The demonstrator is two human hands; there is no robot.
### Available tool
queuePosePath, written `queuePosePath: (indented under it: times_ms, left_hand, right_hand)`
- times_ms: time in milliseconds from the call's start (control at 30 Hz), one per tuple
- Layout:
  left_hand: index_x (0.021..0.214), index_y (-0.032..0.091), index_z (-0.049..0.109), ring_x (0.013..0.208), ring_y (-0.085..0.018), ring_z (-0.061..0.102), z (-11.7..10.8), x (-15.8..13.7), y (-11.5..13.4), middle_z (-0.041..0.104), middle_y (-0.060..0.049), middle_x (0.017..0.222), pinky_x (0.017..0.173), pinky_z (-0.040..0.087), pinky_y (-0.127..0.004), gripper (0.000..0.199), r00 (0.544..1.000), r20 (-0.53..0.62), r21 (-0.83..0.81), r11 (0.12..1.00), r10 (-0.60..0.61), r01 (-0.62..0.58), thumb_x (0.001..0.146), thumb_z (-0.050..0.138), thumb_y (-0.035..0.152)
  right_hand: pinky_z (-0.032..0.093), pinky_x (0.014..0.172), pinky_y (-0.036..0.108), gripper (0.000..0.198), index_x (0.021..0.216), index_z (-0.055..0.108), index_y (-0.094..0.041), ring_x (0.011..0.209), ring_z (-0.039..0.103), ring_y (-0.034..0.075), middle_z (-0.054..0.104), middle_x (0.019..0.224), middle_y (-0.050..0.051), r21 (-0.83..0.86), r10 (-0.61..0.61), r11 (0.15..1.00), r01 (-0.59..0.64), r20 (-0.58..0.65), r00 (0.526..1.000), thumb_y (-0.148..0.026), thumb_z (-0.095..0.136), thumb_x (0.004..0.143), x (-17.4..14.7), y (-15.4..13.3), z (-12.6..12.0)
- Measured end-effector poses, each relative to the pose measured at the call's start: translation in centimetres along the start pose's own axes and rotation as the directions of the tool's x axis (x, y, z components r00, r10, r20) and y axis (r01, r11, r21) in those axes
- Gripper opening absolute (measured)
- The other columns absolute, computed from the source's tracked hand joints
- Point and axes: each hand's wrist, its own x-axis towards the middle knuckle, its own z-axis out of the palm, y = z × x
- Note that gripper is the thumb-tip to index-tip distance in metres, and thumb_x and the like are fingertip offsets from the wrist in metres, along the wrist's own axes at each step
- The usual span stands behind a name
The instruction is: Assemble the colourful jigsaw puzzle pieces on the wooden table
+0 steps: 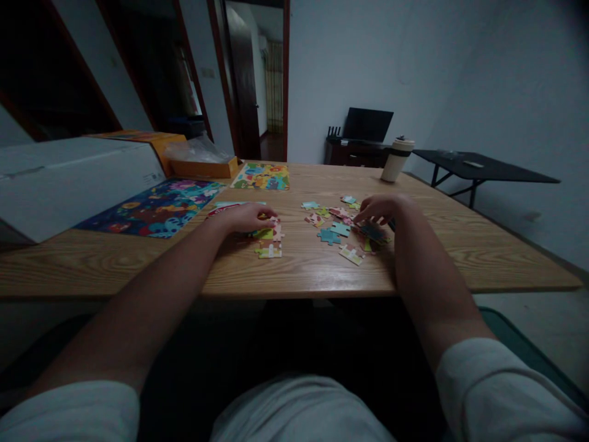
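Both my forearms reach over a wooden table (460, 245). My left hand (246, 217) lies palm down on a small joined cluster of jigsaw pieces (270, 240), fingers curled over its top edge. My right hand (380, 209) hovers over a scatter of loose jigsaw pieces (332, 232), its fingertips touching pieces near the middle of the scatter. Whether the right fingers pinch a piece I cannot tell. Several pieces lie under and beside the right wrist.
A finished colourful puzzle (156, 209) lies at the left, another smaller one (262, 177) further back. A white box (69, 178) and an orange box (202, 166) stand at the far left. A lidded cup (396, 159) stands at the back right. A black side table (483, 167) is beyond.
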Motion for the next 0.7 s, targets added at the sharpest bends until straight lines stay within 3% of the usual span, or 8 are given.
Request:
queuePosePath:
  times_ms: [133,300,500,633,700]
  left_hand:
    - [0.127,0.023,0.063,0.103,-0.021,0.062,0.2,0.0,-0.2,0.067,-0.006,0.122,0.087,0.045,-0.027,0.058,0.999,-0.005,0.019,0.999,-0.036,0.036,0.086,0.05,0.061]
    - [0.127,0.021,0.062,0.107,-0.02,0.061,0.4,-0.1,-0.5,0.066,-0.006,0.125,0.089,0.044,-0.025,0.056,1.0,-0.007,0.012,1.0,0.018,-0.018,0.086,0.052,0.058]
    - [0.125,0.023,0.064,0.108,-0.021,0.061,0.3,-0.2,-0.4,0.066,-0.005,0.126,0.092,0.043,-0.027,0.055,0.999,-0.006,-0.007,0.999,0.036,-0.037,0.087,0.05,0.061]
    - [0.124,0.024,0.065,0.104,-0.021,0.062,0.2,-0.3,-0.5,0.067,-0.005,0.124,0.087,0.044,-0.028,0.057,1.0,-0.006,-0.038,0.999,0.022,-0.022,0.086,0.051,0.063]
    - [0.123,0.024,0.066,0.102,-0.022,0.062,0.1,-0.3,-0.6,0.068,-0.005,0.121,0.084,0.045,-0.028,0.056,1.0,-0.003,-0.055,0.998,0.018,-0.018,0.086,0.051,0.064]
  right_hand:
    - [0.056,0.067,0.032,0.043,0.093,0.066,-0.019,0.087,0.066,0.023,0.069,0.1,0.008,0.024,0.005,1.0,-0.007,0.081,0.997,-0.043,0.085,0.062,0.1,-0.4,0.5]
    - [0.055,0.065,0.03,0.038,0.09,0.067,-0.016,0.076,0.065,0.019,0.067,0.085,0.006,0.052,-0.005,0.999,0.001,0.088,0.996,-0.036,0.084,0.064,1.7,0.5,0.7]
    - [0.053,0.062,0.028,0.035,0.105,0.067,-0.015,0.071,0.065,0.018,0.069,0.086,0.009,0.109,-0.058,0.991,0.074,-0.138,0.989,-0.024,0.077,0.073,4.1,1.7,0.9]
    - [0.05,0.062,0.027,0.049,0.121,0.062,-0.014,0.074,0.065,0.018,0.07,0.096,0.011,0.124,-0.028,0.99,0.072,-0.33,0.944,-0.031,0.075,0.077,4.1,2.5,0.5]
    - [0.047,0.059,0.027,0.044,0.115,0.065,-0.013,0.073,0.063,0.018,0.069,0.095,0.012,0.045,-0.039,0.997,0.06,-0.371,0.928,-0.039,0.072,0.08,3.8,2.8,0.3]
